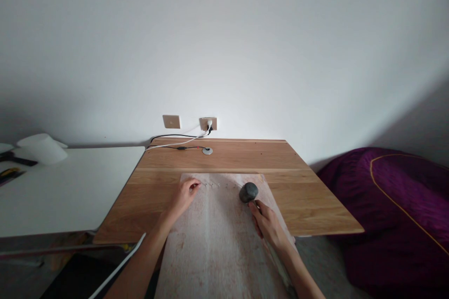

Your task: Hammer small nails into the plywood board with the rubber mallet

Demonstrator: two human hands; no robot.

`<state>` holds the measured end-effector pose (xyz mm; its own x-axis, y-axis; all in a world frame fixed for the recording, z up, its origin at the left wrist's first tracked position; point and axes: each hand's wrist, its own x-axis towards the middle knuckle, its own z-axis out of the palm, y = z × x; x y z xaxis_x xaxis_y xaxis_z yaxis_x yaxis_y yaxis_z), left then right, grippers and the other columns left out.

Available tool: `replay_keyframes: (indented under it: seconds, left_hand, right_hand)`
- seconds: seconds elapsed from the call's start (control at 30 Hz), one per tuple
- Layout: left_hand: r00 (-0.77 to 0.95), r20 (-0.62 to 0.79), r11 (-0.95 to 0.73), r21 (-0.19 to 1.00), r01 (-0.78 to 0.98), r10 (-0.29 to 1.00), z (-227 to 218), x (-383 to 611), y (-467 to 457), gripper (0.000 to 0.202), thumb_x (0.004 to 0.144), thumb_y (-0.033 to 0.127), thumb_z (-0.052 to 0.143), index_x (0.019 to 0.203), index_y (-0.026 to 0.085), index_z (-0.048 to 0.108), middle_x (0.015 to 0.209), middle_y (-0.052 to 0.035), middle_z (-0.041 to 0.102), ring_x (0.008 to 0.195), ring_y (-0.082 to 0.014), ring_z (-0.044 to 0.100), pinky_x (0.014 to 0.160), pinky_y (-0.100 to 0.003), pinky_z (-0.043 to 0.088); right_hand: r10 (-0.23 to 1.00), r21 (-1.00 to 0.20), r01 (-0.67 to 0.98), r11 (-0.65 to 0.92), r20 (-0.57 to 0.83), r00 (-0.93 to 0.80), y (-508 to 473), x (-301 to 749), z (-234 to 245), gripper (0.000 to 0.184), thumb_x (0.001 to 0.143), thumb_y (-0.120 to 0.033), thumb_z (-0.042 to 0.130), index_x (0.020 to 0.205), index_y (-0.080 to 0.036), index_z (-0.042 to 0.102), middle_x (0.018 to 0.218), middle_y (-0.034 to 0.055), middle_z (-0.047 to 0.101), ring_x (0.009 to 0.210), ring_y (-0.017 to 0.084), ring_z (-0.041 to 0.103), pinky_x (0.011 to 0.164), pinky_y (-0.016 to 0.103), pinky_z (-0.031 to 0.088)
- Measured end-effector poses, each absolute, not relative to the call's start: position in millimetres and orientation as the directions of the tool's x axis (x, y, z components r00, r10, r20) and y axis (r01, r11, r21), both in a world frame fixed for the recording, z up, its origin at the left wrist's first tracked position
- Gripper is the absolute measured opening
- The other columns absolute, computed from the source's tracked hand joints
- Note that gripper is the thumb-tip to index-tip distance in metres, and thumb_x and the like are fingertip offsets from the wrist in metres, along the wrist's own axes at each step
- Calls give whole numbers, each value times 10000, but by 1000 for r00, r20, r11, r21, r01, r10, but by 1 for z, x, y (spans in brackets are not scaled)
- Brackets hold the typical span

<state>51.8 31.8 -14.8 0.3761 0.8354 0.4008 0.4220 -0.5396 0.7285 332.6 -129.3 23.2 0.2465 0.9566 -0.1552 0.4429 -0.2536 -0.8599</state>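
Observation:
A whitish wooden board [217, 243] lies over the front of the table. Across its far part runs a row of several small, thin nails [219, 185], standing up from the surface. At the left end of that row, my left hand [187, 191] pinches thumb and fingers together on what looks like another nail, mostly hidden by the fingertips. My right hand [268, 224] is wrapped round the handle of a mallet with a dark grey, round head [248, 192]. The mallet head is by the right end of the row; whether it touches the board I cannot tell.
Under the board is a wooden table [298, 187] against the wall. Cables [175, 143] run along its back edge to a wall socket [203, 124]. A white table [80, 187] with a white roll [42, 148] adjoins at left. A purple bean bag [365, 196] sits at right.

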Motion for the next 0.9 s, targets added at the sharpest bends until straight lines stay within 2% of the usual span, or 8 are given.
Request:
replay_keyframes:
  seconds: [0.13, 0.3, 0.43, 0.53, 0.73, 0.9]
  left_hand:
    - [380, 408, -551, 707, 444, 830, -13, 52, 31, 105, 928, 258, 656, 890, 213, 743, 882, -40, 766, 800, -191, 697, 769, -298, 540]
    - [375, 404, -540, 737, 407, 834, -17, 51, 35, 118, 927, 225, 644, 901, 212, 758, 901, -49, 779, 838, -205, 721, 789, -311, 556]
    - [369, 396, -530, 740, 414, 841, -23, 49, 36, 158, 936, 195, 611, 965, 218, 764, 954, -59, 790, 889, -216, 736, 828, -331, 557]
    - [341, 404, -523, 737, 428, 849, -23, 50, 34, 162, 918, 183, 626, 1030, 212, 740, 932, -50, 777, 829, -200, 726, 802, -319, 554]
    - [363, 445, -572, 690, 443, 819, -12, 53, 30, 60, 898, 182, 666, 850, 207, 691, 838, -16, 730, 765, -175, 674, 744, -281, 520]
    - [373, 457, -584, 706, 401, 807, -12, 51, 32, 103, 921, 168, 643, 845, 210, 699, 845, -22, 736, 802, -182, 687, 758, -287, 527]
  right_hand:
    - [954, -858, 440, -265, -167, 249, -130, 332, 27, 430, 964, -638, 388, 806, -251, 487, 462, -74, 456, 364, 132, 480, 399, 233, 332]
    - [951, -859, 432, -274, -175, 256, -130, 332, 28, 430, 953, -644, 415, 816, -245, 499, 485, -76, 465, 359, 124, 480, 400, 230, 339]
    - [952, -863, 428, -269, -172, 254, -129, 332, 26, 436, 945, -655, 414, 812, -248, 492, 474, -81, 450, 346, 123, 464, 387, 231, 328]
    - [951, -866, 421, -270, -172, 256, -129, 332, 25, 442, 936, -667, 407, 821, -249, 493, 478, -79, 451, 350, 128, 472, 379, 232, 336]
    - [953, -869, 421, -262, -164, 255, -129, 331, 26, 453, 933, -676, 400, 828, -246, 496, 464, -83, 441, 345, 126, 467, 374, 227, 333]
    - [953, -872, 413, -261, -165, 253, -129, 333, 23, 460, 940, -680, 402, 810, -249, 492, 486, -75, 464, 353, 123, 475, 375, 226, 338]
